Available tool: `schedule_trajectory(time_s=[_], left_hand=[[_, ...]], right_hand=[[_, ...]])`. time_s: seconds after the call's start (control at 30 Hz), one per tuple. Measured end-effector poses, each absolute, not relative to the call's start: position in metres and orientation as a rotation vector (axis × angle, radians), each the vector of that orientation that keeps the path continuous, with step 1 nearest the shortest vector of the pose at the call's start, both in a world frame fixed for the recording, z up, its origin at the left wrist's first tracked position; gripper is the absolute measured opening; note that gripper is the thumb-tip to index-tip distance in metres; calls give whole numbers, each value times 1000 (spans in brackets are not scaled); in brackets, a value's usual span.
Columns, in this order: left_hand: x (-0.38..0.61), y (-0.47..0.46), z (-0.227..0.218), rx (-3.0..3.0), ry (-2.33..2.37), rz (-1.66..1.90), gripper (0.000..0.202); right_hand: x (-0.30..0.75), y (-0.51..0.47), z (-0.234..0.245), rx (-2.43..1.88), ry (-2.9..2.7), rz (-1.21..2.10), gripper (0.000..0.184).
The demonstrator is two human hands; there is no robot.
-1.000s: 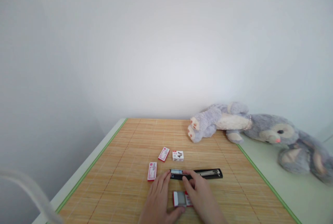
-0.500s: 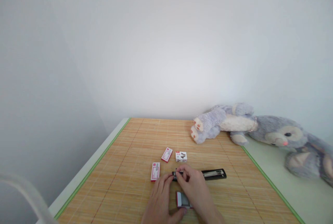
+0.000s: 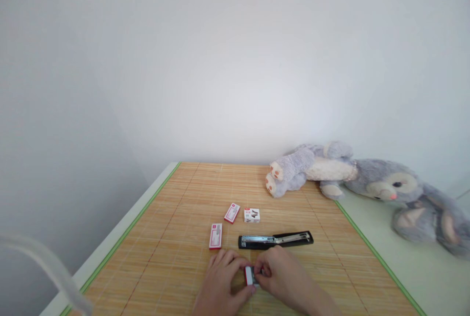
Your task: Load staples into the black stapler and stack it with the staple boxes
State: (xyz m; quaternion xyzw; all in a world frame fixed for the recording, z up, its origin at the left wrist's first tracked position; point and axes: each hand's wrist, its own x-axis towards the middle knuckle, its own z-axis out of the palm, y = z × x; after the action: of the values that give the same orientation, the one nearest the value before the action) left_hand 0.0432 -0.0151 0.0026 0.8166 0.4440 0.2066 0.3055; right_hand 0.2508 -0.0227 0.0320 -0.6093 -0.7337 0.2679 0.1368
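My left hand (image 3: 222, 284) and my right hand (image 3: 281, 274) meet near the front of the bamboo mat (image 3: 176, 237), both pinched on a small red and white staple box (image 3: 250, 275) lying between them. Just beyond the hands, a black stapler (image 3: 275, 240) lies swung flat open, its metal staple channel showing. Nothing touches the stapler. Two closed red and white staple boxes (image 3: 215, 236) (image 3: 232, 212) and a small white box (image 3: 251, 215) lie further back on the mat.
A grey plush rabbit (image 3: 367, 184) lies on its side at the right, partly on the mat and partly on the pale green table surface (image 3: 422, 267). A white wall stands behind. A blurred white cord (image 3: 44, 262) crosses the lower left.
My right hand has drawn back from the left end of the stapler to the small box near me, where both hands now grip it. The stapler stays open and flat.
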Motion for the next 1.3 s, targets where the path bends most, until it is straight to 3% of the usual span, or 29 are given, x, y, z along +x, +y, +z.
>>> schedule_trajectory(time_s=[0.73, 0.87, 1.2, 1.3], left_hand=[[42, -14, -2, 2154, 1177, 559, 31], [44, -14, 0, 2150, 1185, 540, 32], [45, -13, -13, 2172, 1200, 549, 46], [47, -13, -15, 2195, 1237, 536, 63]], right_hand=[[273, -28, 43, -1742, -1981, 905, 17], [303, -40, 43, -1838, -1992, 835, 32], [269, -41, 18, -1703, -2000, 905, 22], [267, -39, 27, -1700, -2025, 922, 36]])
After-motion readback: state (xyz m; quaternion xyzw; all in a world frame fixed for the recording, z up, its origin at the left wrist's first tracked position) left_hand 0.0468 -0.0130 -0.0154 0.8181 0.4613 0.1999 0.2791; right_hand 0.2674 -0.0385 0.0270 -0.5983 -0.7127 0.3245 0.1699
